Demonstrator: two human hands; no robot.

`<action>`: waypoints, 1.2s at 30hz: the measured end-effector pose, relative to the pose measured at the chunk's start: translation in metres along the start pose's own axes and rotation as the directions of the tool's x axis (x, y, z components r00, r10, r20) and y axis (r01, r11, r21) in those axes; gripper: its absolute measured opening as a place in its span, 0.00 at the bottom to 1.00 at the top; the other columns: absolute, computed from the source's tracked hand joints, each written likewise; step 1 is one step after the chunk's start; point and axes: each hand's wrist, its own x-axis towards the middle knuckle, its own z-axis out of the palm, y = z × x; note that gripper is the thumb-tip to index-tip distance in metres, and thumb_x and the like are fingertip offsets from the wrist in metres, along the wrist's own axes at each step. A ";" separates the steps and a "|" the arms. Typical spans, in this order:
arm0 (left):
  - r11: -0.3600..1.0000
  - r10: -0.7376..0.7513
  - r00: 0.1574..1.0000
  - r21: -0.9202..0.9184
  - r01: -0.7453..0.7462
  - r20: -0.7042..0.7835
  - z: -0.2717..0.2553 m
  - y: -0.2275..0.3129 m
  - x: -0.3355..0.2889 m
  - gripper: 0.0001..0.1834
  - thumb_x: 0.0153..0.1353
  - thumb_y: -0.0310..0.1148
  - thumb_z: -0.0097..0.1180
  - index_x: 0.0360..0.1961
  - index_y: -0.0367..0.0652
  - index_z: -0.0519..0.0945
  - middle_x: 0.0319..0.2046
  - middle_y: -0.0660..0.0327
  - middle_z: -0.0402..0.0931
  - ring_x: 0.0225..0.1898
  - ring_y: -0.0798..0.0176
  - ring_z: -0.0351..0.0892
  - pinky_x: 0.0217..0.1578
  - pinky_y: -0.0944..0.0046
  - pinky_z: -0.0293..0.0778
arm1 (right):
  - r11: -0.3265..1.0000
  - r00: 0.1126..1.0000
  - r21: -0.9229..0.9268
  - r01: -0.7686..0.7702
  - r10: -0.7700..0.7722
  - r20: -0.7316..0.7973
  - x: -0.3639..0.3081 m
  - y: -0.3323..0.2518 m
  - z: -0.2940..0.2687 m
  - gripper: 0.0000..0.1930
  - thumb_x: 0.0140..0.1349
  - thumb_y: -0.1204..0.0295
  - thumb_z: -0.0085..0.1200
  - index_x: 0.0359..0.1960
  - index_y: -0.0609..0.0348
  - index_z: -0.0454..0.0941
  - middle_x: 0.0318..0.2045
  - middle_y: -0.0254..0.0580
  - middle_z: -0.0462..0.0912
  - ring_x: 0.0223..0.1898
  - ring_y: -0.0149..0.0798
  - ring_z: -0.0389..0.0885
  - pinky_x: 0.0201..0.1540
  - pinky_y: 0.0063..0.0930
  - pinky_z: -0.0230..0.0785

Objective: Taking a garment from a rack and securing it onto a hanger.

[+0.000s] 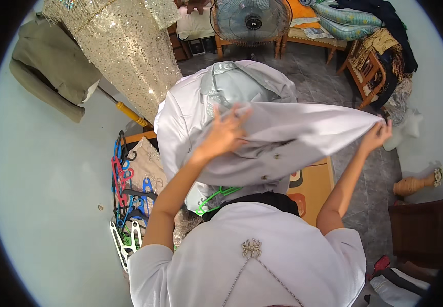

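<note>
At garment (288,125) edge, R hand (377,137), floor (371,197) nr

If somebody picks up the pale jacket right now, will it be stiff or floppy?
Probably floppy: the pale jacket bends into soft folds where the right hand holds one end out. It may be a bit slippery, since its cloth looks smooth and shiny.

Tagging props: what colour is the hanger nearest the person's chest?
The hanger is bright green, best seen in the head view.
</note>
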 end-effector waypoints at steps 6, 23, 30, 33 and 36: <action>0.948 0.276 0.939 -0.101 -0.301 -0.204 0.029 0.079 0.059 0.07 0.46 0.40 0.60 0.22 0.52 0.76 0.65 0.67 0.51 0.68 0.53 0.39 0.53 0.22 0.22 | 0.980 0.926 -0.198 0.016 -0.089 -0.366 0.089 0.068 -0.072 0.12 0.59 0.71 0.52 0.40 0.68 0.77 0.48 0.51 0.71 0.52 0.43 0.67 0.52 0.33 0.62; 0.918 -0.263 0.463 -0.071 0.391 -0.846 -0.062 -0.020 -0.008 0.05 0.42 0.30 0.61 0.23 0.52 0.78 0.64 0.55 0.54 0.66 0.37 0.36 0.56 0.31 0.19 | 0.868 0.834 -0.135 0.477 -0.496 -0.242 0.075 -0.141 -0.046 0.10 0.61 0.70 0.45 0.28 0.57 0.79 0.51 0.47 0.71 0.58 0.44 0.62 0.66 0.53 0.31; 0.790 -0.046 0.263 0.127 0.600 -0.964 -0.164 -0.040 -0.026 0.05 0.44 0.35 0.63 0.23 0.51 0.79 0.63 0.60 0.56 0.66 0.38 0.37 0.53 0.25 0.24 | 0.911 0.930 0.237 0.338 -0.286 -0.229 0.100 -0.211 0.017 0.05 0.56 0.71 0.54 0.31 0.56 0.81 0.52 0.41 0.70 0.56 0.44 0.63 0.65 0.41 0.39; 0.664 -0.342 0.430 0.109 0.740 -0.835 -0.172 -0.101 -0.022 0.12 0.45 0.45 0.64 0.25 0.50 0.81 0.61 0.64 0.60 0.65 0.43 0.46 0.50 0.20 0.26 | 0.922 0.924 0.256 0.290 -0.340 0.178 0.099 -0.191 0.122 0.13 0.57 0.56 0.52 0.31 0.50 0.81 0.54 0.37 0.69 0.60 0.50 0.58 0.54 0.74 0.23; 0.527 -0.807 0.542 0.127 0.840 -0.234 -0.192 -0.163 -0.046 0.20 0.43 0.48 0.65 0.30 0.42 0.82 0.56 0.55 0.67 0.62 0.41 0.54 0.57 0.32 0.40 | 0.796 0.623 0.581 0.168 -0.543 0.564 0.095 -0.182 0.203 0.17 0.56 0.60 0.54 0.21 0.63 0.75 0.28 0.42 0.76 0.32 0.39 0.73 0.37 0.30 0.62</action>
